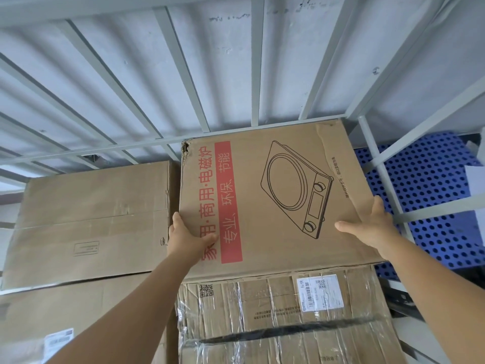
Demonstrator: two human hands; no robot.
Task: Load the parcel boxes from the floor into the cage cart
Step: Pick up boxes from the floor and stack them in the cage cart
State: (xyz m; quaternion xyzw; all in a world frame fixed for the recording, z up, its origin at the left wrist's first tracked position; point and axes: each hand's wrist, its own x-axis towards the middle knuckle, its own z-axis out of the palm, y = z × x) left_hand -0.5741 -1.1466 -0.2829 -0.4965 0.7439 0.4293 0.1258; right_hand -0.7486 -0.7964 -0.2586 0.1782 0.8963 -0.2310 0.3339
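A flat brown parcel box (278,164) printed with a cooker drawing and a red strip of writing lies inside the grey cage cart (183,74), on top of a tape-wrapped box (275,319). My left hand (187,237) grips its left edge, thumb on the top face and fingers round the side. My right hand (370,224) holds its right edge, thumb laid on top. The box's far corner touches the cart's back bars.
To the left, a plain brown box (89,219) rests on another carton (65,319) with a white label. A blue perforated pallet (433,195) shows through the cart's right side bars. A white wall stands behind the cart.
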